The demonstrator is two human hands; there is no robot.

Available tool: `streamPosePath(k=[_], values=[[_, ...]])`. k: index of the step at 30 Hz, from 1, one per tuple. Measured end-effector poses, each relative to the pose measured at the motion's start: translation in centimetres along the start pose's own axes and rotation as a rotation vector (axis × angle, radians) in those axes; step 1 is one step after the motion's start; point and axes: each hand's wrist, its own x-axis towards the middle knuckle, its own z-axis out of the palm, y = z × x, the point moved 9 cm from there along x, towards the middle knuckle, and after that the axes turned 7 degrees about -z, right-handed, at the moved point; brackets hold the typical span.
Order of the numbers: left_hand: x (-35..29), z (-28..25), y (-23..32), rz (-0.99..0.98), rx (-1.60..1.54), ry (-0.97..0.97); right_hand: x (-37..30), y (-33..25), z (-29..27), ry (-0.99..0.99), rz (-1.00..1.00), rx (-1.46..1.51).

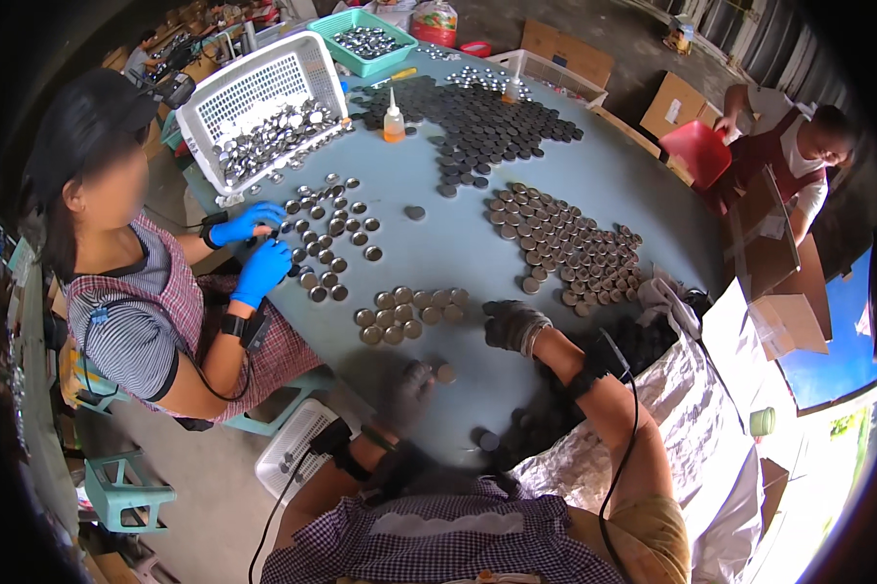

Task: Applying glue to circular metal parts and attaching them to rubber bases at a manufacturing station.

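Note:
My left hand (404,397), in a grey glove, is smeared by motion at the table's near edge. Its fingers are beside a single round metal cap (445,374), and whether they touch it I cannot tell. My right hand (513,328), in a dark glove, is palm down over the table with its fingers curled together; anything under them is hidden. Just left of it lies a cluster of shallow round metal caps (402,313). A larger spread of similar caps (565,248) lies beyond my right hand. Dark round pieces (546,414) are heaped by my right forearm, partly in shadow.
A co-worker in blue gloves (261,273) handles loose caps (336,229) at the left. Behind them stand a white basket (190,102) and a green basket (341,24). Many dark discs (487,122) and a dropper bottle (393,125) occupy the far side. Another person holds a red scoop (696,154).

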Motion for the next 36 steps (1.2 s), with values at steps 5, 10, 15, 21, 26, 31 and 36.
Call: streamPosePath(k=[5, 10, 15, 21, 26, 31, 36], values=[[-0.5, 0.2, 1.4, 0.114, 0.092, 0.041, 2.1, -0.1, 0.8, 0.281, 0.059, 0.17], [-0.4, 0.0, 1.0, 0.059, -0.015, 0.013, 1.5, 0.0, 0.7, 0.259, -0.026, 0.113], [-0.1, -0.3, 1.6, 0.083, -0.007, 0.005, 2.9, 0.3, 2.2, 0.211, -0.034, 0.013], [0.2, -1.1, 2.4, 0.081, 0.013, -0.003, 5.5, 1.2, -1.9, 0.392, -0.07, 0.117], [0.2, -0.9, 1.7, 0.045, -0.009, -0.003, 8.5, 1.3, -1.1, 0.242, -0.067, -0.042], [0.4, -1.0, 1.6, 0.074, -0.036, 0.016, 9.1, 1.8, 0.5, 0.231, -0.231, -0.05], [0.3, -0.7, 1.2, 0.078, -0.042, -0.018, 9.2, 2.9, 1.1, 0.155, -0.117, -0.094]])
